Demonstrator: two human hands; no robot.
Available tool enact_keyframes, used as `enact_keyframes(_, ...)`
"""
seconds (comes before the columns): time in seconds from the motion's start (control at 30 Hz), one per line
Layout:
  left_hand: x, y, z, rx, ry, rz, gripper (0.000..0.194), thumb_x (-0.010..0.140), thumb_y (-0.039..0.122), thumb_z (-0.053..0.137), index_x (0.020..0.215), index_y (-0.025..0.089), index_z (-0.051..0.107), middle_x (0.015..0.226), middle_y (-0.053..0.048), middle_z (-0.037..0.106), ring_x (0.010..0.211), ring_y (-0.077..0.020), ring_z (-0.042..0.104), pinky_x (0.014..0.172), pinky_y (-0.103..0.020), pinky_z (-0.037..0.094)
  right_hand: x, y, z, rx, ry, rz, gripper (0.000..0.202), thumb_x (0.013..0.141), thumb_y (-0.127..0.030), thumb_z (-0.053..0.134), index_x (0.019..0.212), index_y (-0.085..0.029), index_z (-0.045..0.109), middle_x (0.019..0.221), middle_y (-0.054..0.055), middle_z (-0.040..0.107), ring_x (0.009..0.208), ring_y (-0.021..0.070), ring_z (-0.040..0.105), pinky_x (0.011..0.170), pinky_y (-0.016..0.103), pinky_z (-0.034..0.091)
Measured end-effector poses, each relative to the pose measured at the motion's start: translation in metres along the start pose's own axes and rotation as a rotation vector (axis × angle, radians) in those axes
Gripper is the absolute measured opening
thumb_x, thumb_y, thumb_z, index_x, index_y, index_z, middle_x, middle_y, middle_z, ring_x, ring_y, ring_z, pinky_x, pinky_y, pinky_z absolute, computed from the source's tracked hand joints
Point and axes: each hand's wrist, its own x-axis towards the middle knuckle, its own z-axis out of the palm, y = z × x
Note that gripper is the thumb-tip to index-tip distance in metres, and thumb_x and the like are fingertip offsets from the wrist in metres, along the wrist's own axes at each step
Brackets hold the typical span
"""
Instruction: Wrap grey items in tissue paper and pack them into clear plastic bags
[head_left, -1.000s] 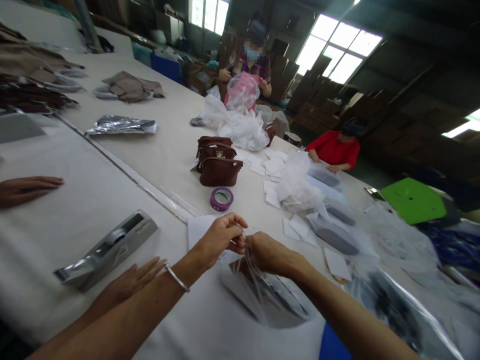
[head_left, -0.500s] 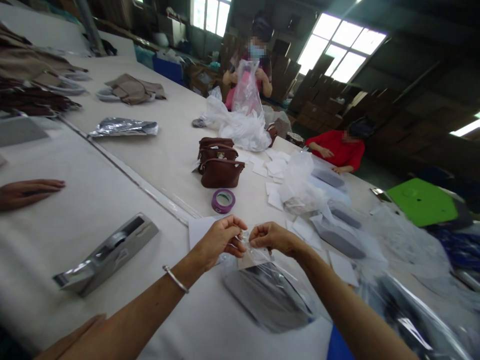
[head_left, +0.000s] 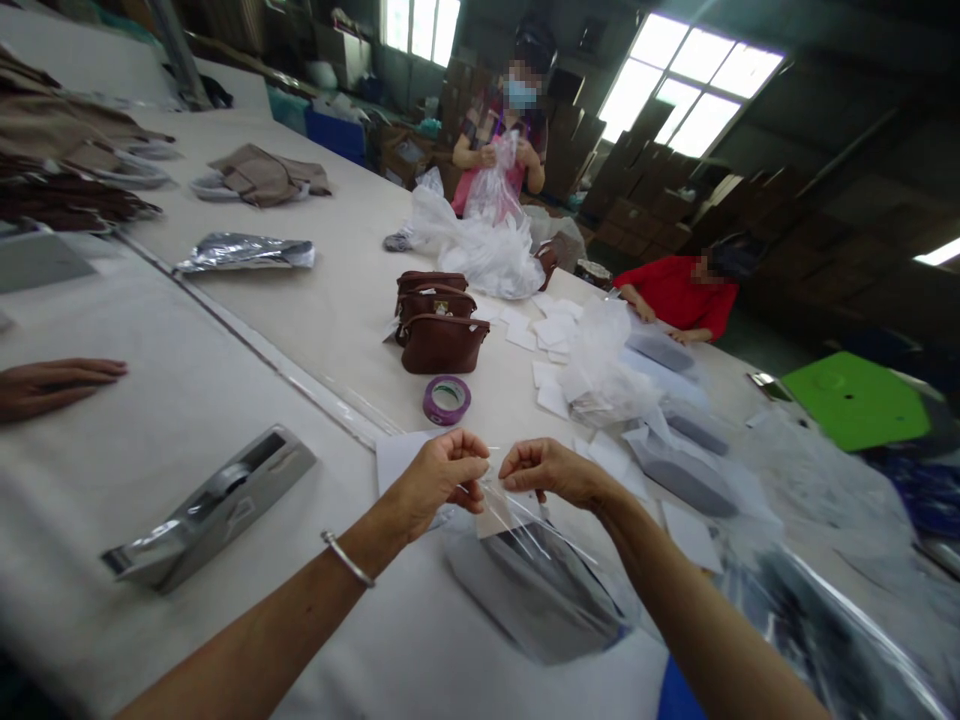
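My left hand [head_left: 450, 472] pinches the gathered top edge of a clear plastic bag [head_left: 577, 560]. Close on its right, my right hand [head_left: 553, 470] has its fingertips closed on the same edge. Inside the bag lies a grey pouch-like item [head_left: 525, 590] with a dark upper part, and a small beige card [head_left: 499, 515] shows near the bag's mouth. A roll of purple tape [head_left: 447, 400] lies just beyond my hands. Farther back, several brown handbags [head_left: 444, 343] stand in a row.
At left sits a grey tape dispenser [head_left: 217, 510], with another person's hand [head_left: 64, 385] flat on the table. White cards [head_left: 555, 325], crumpled plastic [head_left: 607, 370] and grey padded shapes [head_left: 690, 475] spread to the right. Across the table, a masked person [head_left: 502, 150] handles plastic; another wears red [head_left: 679, 295].
My hands stay at the bag's top, and the plastic between them looks pulled tighter. Across the table, the masked person's hands have shifted on the plastic; the person in red has moved slightly.
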Motion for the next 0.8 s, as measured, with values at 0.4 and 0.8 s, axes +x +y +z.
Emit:
enact_keyframes(0.4, 0.003, 0.0, 0.007, -0.041, 0.021, 0.011, 0.024, 0.071, 0.027, 0.07, 0.088, 0.016, 0.056, 0.06, 0.004, 0.06, 0.053, -0.01, 0.059, 0.05, -0.022, 0.055, -0.005, -0.028, 0.014, -0.661, -0.253, -0.144, 0.011, 0.074, -0.014, 0.06, 0.073, -0.016, 0.07, 0.056, -0.008, 0.051, 0.057, 0.0079, 0.042, 0.053, 0.02, 0.031)
enact_keyframes(0.8, 0.007, -0.004, 0.005, -0.081, 0.031, 0.03, 0.024, 0.073, 0.022, 0.073, 0.092, 0.012, 0.062, 0.069, 0.0, 0.063, 0.062, -0.0105, 0.063, 0.063, -0.025, 0.059, 0.011, -0.006, 0.037, -0.939, -0.117, -0.268, 0.003, 0.076, -0.014, 0.066, 0.073, -0.015, 0.065, 0.068, -0.001, 0.062, 0.06, 0.0111, 0.05, 0.052, 0.021, 0.031)
